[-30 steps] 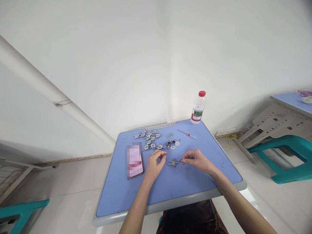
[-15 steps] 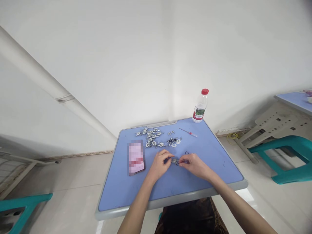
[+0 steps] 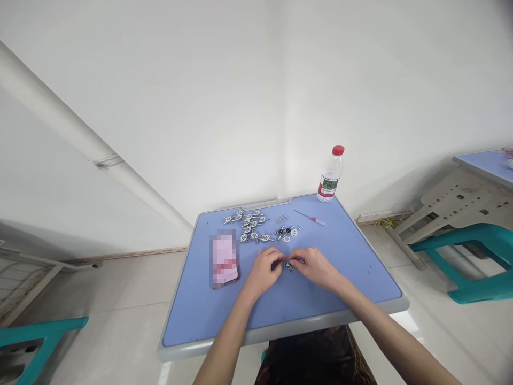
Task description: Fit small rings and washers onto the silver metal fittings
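Note:
My left hand (image 3: 265, 268) has its fingers closed around one side of a small metal fitting (image 3: 288, 266), just above the blue tabletop. On the fitting's other side, the fingertips of my right hand (image 3: 315, 266) are pinched against its top. Fingers cover much of the fitting, and whether a smaller piece sits in the right pinch is hidden. Beyond the hands lie black round parts (image 3: 285, 231) with small metal pieces. Flat silver plates (image 3: 287, 239) lie beside them. Farther left is a cluster of similar metal fittings (image 3: 251, 224).
A phone (image 3: 224, 260) with a blurred screen lies left on the blue table (image 3: 320, 307). Small metal pins (image 3: 282, 218), a red-handled screwdriver (image 3: 311, 217) and a water bottle (image 3: 329, 179) stand or lie toward the back. Teal stools (image 3: 476, 262) flank the table.
My right hand has shifted slightly left and up, onto the top of the fitting. The dark ring that lay beyond it no longer shows. My left hand has hardly moved.

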`<state>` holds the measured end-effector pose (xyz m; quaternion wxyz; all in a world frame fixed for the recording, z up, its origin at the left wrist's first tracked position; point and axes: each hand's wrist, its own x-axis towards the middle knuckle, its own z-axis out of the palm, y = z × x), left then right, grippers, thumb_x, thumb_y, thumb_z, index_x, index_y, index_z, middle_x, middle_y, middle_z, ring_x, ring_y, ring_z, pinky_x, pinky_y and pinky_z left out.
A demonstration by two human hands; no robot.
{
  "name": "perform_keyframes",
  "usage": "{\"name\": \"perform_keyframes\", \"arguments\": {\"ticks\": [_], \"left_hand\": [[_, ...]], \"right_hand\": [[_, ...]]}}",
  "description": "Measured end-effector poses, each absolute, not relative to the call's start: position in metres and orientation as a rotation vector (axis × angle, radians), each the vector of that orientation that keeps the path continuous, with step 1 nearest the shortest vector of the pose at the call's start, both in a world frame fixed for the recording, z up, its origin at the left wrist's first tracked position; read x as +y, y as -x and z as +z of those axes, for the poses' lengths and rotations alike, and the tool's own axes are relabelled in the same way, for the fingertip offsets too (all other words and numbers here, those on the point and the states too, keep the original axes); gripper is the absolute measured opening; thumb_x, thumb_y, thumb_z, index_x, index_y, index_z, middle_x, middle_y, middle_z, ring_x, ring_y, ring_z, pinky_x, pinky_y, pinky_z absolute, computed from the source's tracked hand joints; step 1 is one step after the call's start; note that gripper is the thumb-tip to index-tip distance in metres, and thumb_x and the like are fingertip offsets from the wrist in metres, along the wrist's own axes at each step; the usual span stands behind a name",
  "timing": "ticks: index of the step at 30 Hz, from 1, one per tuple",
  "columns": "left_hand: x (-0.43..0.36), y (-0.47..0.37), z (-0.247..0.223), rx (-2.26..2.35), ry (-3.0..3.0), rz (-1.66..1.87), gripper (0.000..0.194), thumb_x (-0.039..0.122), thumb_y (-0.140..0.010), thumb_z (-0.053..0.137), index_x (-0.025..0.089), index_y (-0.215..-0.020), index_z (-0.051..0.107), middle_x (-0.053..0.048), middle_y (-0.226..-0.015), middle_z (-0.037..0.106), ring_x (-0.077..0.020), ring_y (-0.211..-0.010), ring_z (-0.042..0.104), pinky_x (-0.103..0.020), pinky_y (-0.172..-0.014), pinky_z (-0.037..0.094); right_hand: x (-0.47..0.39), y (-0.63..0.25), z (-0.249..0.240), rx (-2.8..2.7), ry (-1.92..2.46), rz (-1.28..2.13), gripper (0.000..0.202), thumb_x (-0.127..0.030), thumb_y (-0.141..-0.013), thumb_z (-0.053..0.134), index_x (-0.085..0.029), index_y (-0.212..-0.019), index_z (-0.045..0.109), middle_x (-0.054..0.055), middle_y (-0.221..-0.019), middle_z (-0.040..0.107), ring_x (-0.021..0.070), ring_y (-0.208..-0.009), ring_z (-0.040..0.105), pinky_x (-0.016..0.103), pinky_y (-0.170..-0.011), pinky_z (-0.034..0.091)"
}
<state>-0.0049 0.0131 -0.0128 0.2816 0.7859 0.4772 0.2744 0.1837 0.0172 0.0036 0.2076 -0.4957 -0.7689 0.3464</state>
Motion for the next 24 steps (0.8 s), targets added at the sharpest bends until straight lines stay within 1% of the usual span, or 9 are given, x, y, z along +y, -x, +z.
{"name": "perform_keyframes", "arguments": {"ticks": [4, 7, 11, 15, 20, 24], "left_hand": [[0.014, 0.007, -0.013, 1.286, -2.085, 0.762, 0.033, 0.001, -0.076, 0.049, 0.021, -0.094, 0.068, -0.003, -0.09, 0.064, -0.0177, -0.082, 0.059, -0.034, -0.08, 0.043], [0.013, 0.008, -0.012, 1.278, -2.056, 0.775, 0.032, 0.003, -0.077, 0.05, 0.021, -0.097, 0.068, -0.003, -0.092, 0.063, -0.0165, -0.079, 0.059, -0.033, -0.08, 0.044], [0.009, 0.009, -0.009, 1.254, -2.043, 0.743, 0.029, 0.01, -0.078, 0.059, 0.024, -0.102, 0.067, -0.002, -0.098, 0.062, -0.0175, -0.085, 0.059, -0.034, -0.085, 0.043], [0.008, 0.008, -0.009, 1.253, -2.065, 0.68, 0.031, 0.012, -0.076, 0.065, 0.026, -0.103, 0.067, -0.002, -0.1, 0.063, -0.0201, -0.092, 0.059, -0.036, -0.089, 0.04], [0.01, 0.007, -0.011, 1.258, -2.068, 0.655, 0.023, 0.015, -0.08, 0.064, 0.025, -0.099, 0.068, -0.003, -0.098, 0.064, -0.021, -0.092, 0.058, -0.038, -0.089, 0.038], [0.012, 0.007, -0.01, 1.274, -2.05, 0.619, 0.018, 0.018, -0.082, 0.064, 0.026, -0.097, 0.069, -0.003, -0.099, 0.064, -0.0211, -0.094, 0.058, -0.039, -0.091, 0.037]], "right_hand": [[0.026, -0.19, 0.002, -2.061, 1.423, 0.939, 0.029, -0.027, -0.087, 0.046, -0.018, -0.104, 0.068, 0.002, -0.071, 0.068, 0.0162, -0.061, 0.059, 0.026, -0.061, 0.039], [0.041, -0.2, 0.004, -1.963, 1.42, 0.935, 0.031, -0.026, -0.087, 0.044, -0.015, -0.108, 0.064, 0.001, -0.067, 0.065, 0.0151, -0.059, 0.057, 0.025, -0.06, 0.04], [0.062, -0.209, 0.006, -1.843, 1.378, 0.935, 0.032, -0.03, -0.089, 0.041, -0.015, -0.107, 0.063, -0.001, -0.066, 0.062, 0.0122, -0.053, 0.05, 0.024, -0.055, 0.038], [0.072, -0.211, -0.001, -1.763, 1.366, 0.952, 0.032, -0.032, -0.088, 0.043, -0.014, -0.103, 0.065, -0.001, -0.063, 0.059, 0.0121, -0.053, 0.048, 0.024, -0.052, 0.036], [0.067, -0.213, -0.009, -1.767, 1.377, 1.007, 0.032, -0.031, -0.088, 0.044, -0.016, -0.106, 0.065, -0.002, -0.063, 0.059, 0.0115, -0.05, 0.047, 0.023, -0.05, 0.035], [0.065, -0.216, -0.008, -1.778, 1.401, 0.985, 0.028, -0.028, -0.086, 0.045, -0.017, -0.101, 0.066, -0.002, -0.063, 0.06, 0.0119, -0.051, 0.048, 0.023, -0.05, 0.036]]}}
